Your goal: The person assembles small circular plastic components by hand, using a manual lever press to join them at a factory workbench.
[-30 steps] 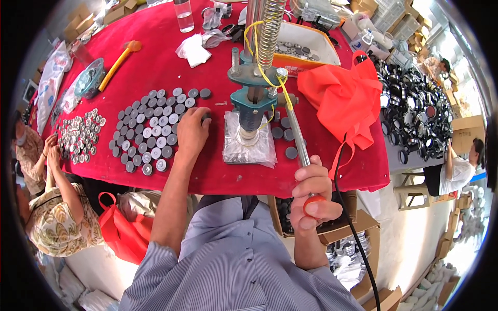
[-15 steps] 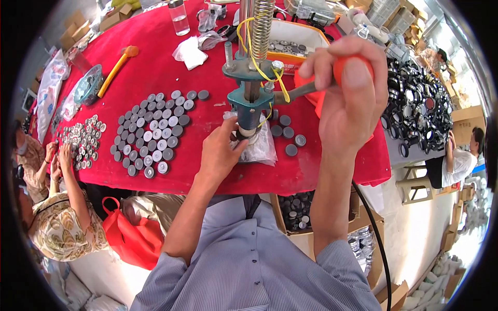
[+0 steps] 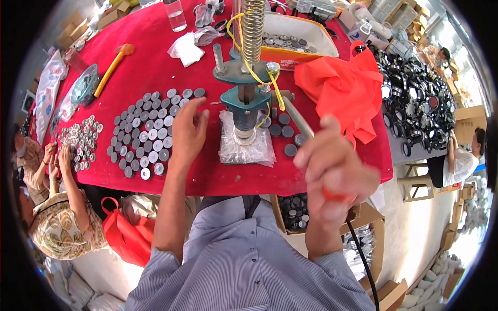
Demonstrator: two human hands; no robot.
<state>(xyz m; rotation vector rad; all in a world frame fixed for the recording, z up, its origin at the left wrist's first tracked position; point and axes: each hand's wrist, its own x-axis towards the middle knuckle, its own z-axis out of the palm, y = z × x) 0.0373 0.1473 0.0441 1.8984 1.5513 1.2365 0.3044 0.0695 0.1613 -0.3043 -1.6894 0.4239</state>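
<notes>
Red is blazing across the bench point(image 3: 140, 72)! The press point(image 3: 236, 99) is wearing teal; stripes are lining the blue-grey shirt point(image 3: 236, 264).

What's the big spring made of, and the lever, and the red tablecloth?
Spring: probably steel, shiny; its coils catch bright light.
Lever: likely metal too, smooth and grey, with a pale gleam.
Tablecloth: seems fabric, maybe felt-like, because it looks matte.

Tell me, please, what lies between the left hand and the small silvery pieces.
In the head view, grey discs lie between the left hand and the silvery pieces.
</notes>
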